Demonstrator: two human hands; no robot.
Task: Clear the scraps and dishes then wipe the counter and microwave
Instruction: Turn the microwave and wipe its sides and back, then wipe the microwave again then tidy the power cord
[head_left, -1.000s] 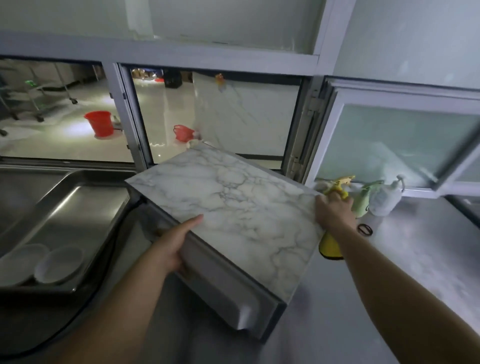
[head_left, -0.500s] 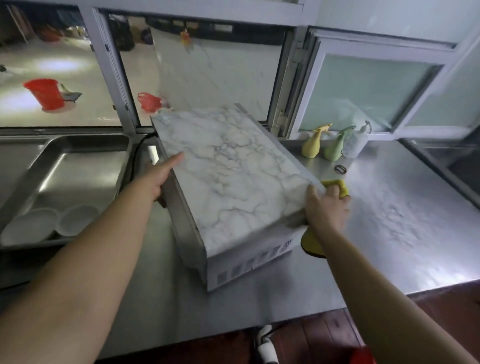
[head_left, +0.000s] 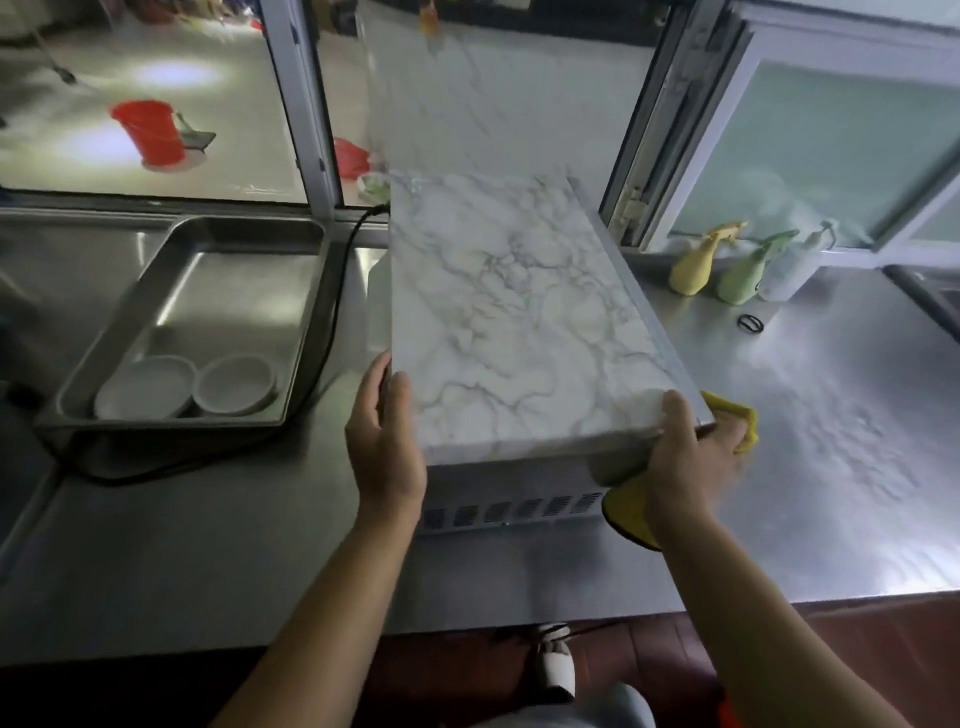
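- Microwave (head_left: 524, 322), marble-patterned top, standing on the steel counter (head_left: 805, 467) at centre frame, vented side facing 6 o'clock.
- Left hand (head_left: 384, 447) at 7 o'clock of the microwave, gripping its near left corner: thumb laid over the top edge, fingers straight down the left side.
- Right hand (head_left: 685, 457) at 5 o'clock of the microwave, thumb curled over the near right corner, fingers wrapped round the side and pinning a yellow cloth (head_left: 631, 512) against it.
- Cloth showing below the right palm and again past the fingertips at 3 o'clock of the hand.
- Steel tray (head_left: 244, 260) at 9 o'clock of the microwave, holding two white bowls (head_left: 236, 384) side by side at its near end.
- Black cord (head_left: 332, 332) running from the microwave's back left corner, along the tray's right wall, looping round its near edge.
- Yellow sprayer (head_left: 693, 267), green sprayer (head_left: 743, 278) and pale pump bottle (head_left: 789, 273) in a row at 2 o'clock, close to the window frame (head_left: 639, 156).
- Small black ring (head_left: 750, 323) on the counter just in front of the bottles.
- Red bucket (head_left: 148, 132) beyond the glass at 10 o'clock.
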